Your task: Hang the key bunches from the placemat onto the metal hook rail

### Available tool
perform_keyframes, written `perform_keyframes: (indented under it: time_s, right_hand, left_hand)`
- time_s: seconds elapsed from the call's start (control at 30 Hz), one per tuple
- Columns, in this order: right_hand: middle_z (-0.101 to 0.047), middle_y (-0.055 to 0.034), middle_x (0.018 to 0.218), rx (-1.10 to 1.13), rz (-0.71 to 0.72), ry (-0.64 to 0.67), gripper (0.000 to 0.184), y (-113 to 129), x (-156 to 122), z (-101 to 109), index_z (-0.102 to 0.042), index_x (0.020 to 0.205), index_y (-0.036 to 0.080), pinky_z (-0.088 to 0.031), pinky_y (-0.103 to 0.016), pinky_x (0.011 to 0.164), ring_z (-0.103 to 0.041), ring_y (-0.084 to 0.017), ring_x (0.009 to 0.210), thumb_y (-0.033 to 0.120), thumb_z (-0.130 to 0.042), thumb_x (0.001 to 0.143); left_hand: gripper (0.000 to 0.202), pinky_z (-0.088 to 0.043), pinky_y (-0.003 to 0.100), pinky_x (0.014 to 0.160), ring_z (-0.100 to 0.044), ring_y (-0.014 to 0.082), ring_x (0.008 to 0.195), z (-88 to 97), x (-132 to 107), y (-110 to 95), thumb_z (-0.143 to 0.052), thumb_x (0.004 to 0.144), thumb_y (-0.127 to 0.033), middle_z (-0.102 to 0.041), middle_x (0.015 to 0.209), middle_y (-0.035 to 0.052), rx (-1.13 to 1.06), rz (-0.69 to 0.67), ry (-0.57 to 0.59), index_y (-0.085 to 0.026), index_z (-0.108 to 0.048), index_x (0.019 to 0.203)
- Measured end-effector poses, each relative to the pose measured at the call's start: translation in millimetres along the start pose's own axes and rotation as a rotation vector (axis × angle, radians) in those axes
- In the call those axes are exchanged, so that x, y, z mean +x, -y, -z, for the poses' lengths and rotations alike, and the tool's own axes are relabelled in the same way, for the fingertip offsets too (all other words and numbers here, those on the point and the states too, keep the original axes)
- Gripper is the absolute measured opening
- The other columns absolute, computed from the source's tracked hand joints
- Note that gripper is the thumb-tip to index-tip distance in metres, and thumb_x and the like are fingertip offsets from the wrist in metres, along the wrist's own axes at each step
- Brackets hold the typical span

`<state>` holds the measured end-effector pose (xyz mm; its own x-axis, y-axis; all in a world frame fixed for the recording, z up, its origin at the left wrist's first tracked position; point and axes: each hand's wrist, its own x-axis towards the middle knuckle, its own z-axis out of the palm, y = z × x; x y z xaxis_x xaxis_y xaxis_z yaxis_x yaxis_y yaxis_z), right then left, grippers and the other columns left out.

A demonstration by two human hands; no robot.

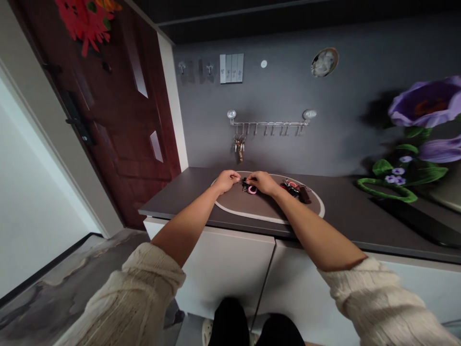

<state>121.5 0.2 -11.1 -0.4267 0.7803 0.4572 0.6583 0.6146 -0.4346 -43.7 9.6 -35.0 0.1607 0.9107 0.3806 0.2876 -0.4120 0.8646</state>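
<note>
Cream knit sleeves (pixel 133 293) are being worn on both arms; a small metal key bunch with pink ring (pixel 249 188) is being pinched by the right hand (pixel 261 182) on the brown oval mat (pixel 252 211), the half-closed left hand (pixel 226 181) being held just beside, its grip unclear

Between the left hand (pixel 226 181) and right hand (pixel 262 182) lie keys with a pink ring (pixel 251 188). A second key bunch (pixel 293 190) blocks the right side. Free room lies left over the bench (pixel 176 197) and toward the body over the oval mat (pixel 248 205).
</note>
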Motion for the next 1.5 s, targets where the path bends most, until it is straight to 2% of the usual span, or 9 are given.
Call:
perform_keyframes:
  time_s: [0.17,0.33,0.77,1.13,1.5]
  right_hand:
    - [-0.064,-0.0037,0.076,-0.148,0.027,0.074,0.015,-1,0,1,-0.065,0.073,0.015,-0.034,-0.02,0.063,-0.053,-0.012,0.067,0.017,-0.05,0.07]
    - [-0.062,-0.0034,0.07,-0.156,0.011,0.068,0.017,-2,0,0,-0.064,0.072,0.013,-0.033,-0.019,0.059,-0.05,-0.01,0.061,0.02,-0.048,0.071]
    - [-0.057,-0.0013,0.062,0.085,-0.087,0.005,0.021,-11,1,-4,-0.059,0.07,0.012,-0.033,-0.02,0.054,-0.045,-0.008,0.054,0.03,-0.048,0.07]
    - [-0.054,-0.0004,0.062,0.218,-0.116,-0.076,0.018,-11,1,-5,-0.055,0.07,0.013,-0.035,-0.022,0.056,-0.045,-0.009,0.055,0.03,-0.05,0.069]
    - [-0.051,0.0014,0.064,0.563,-0.172,-0.181,0.018,-2,0,-3,-0.05,0.072,0.014,-0.037,-0.022,0.059,-0.045,-0.008,0.057,0.03,-0.053,0.065]
  left_hand:
    - [0.011,-0.036,0.023,0.063,-0.044,0.0074,0.058,-0.8,-1,-3,-0.054,0.066,-0.015,-0.056,0.063,0.0008,0.041,0.005,0.017,-0.01,-0.061,0.074]
    - [0.011,-0.036,0.022,0.061,-0.044,0.0071,0.057,-0.3,0,-3,-0.054,0.067,-0.015,-0.055,0.062,0.0,0.038,0.017,0.03,-0.01,-0.06,0.075]
    - [0.013,-0.035,0.022,0.059,-0.043,0.0071,0.055,0.0,-1,-3,-0.053,0.068,-0.019,-0.054,0.06,-0.0001,0.031,0.007,0.032,-0.01,-0.06,0.074]
    - [0.013,-0.036,0.023,0.06,-0.044,0.0076,0.056,0.1,-4,-9,-0.052,0.068,-0.018,-0.056,0.063,0.0012,0.031,0.012,0.023,-0.01,-0.06,0.074]
    - [0.012,-0.036,0.022,0.059,-0.045,0.0077,0.054,-1.7,0,-5,-0.05,0.068,-0.018,-0.054,0.059,0.0003,0.007,-0.018,0.002,-0.01,-0.059,0.072]
